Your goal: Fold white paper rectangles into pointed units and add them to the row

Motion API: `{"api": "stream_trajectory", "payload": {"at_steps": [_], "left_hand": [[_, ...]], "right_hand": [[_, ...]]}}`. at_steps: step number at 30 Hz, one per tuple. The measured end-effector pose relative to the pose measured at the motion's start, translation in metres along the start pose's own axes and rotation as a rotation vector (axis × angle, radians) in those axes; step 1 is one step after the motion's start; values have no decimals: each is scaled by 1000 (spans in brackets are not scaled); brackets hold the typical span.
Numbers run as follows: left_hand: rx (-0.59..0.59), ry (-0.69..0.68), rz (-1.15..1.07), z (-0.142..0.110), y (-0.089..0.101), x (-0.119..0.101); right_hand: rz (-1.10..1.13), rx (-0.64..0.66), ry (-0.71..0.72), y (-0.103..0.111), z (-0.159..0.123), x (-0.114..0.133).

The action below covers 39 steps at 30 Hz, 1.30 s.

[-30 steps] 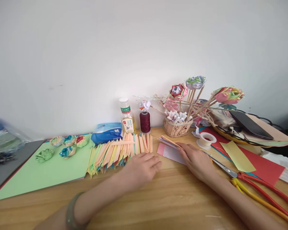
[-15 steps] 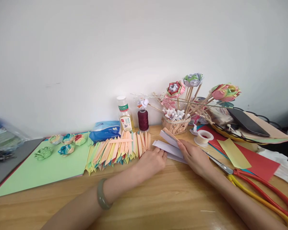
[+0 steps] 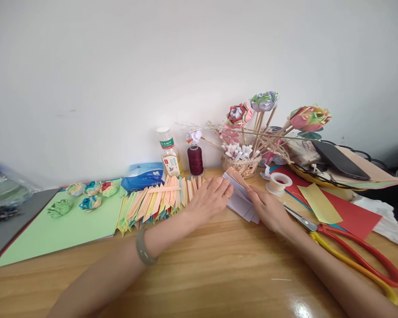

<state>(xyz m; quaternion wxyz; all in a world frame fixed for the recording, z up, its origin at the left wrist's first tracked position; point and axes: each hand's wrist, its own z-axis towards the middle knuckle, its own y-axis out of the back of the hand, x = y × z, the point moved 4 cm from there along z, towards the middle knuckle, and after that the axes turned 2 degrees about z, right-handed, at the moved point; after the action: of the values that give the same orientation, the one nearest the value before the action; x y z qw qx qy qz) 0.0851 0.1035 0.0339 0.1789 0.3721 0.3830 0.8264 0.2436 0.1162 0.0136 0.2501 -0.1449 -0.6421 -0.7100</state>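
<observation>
A bundle of white and pale orange paper strips (image 3: 240, 204) is tilted just above or on the table, between my two hands. My right hand (image 3: 268, 210) is closed round its right side, thumb along the upper edge. My left hand (image 3: 209, 198), with a ring and a green bangle on the wrist, has its fingers bent against the bundle's left edge; its thumb is hidden. Left of it lies a dense row of folded coloured paper pieces (image 3: 152, 204). Scissors (image 3: 313, 226) with red and yellow handles rest beside my right forearm.
A basket (image 3: 242, 167) with paper flowers stands at the back, near a dark red thread spool (image 3: 195, 161), a bottle (image 3: 170, 154) and a blue tissue pack (image 3: 142, 176). Green sheets (image 3: 69, 236) carry small paper flowers. On the right lie white tape (image 3: 278, 183), red paper (image 3: 354, 216) and a phone (image 3: 341, 161).
My left hand has moved up and flattened against the bundle's left edge. The fanned white strips are now closer together and steeper. The view has shifted slightly.
</observation>
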Motion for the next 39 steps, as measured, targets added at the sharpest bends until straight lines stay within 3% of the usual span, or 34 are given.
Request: {"api": "stream_trajectory", "payload": {"at_steps": [9,14,22,29,34,39], "left_hand": [[-46,-4,2,-2,0,-3],[-27,-13,-52,-4,-1,-3],[105,80,-226,1,-3,8],[265,90,-529,6,-8,16],[296,370,-748,4,-12,29],[185,759,-991,-4,-19,47]], "right_hand": [[21,120,-75,-4,0,-4],[33,123,-43,-4,-1,-1],[88,90,124,-2,-3,12],[164,57,95,-5,-1,4],[282,-37,23,-5,1,-7],[450,-158,-30,2,2,-12]]}}
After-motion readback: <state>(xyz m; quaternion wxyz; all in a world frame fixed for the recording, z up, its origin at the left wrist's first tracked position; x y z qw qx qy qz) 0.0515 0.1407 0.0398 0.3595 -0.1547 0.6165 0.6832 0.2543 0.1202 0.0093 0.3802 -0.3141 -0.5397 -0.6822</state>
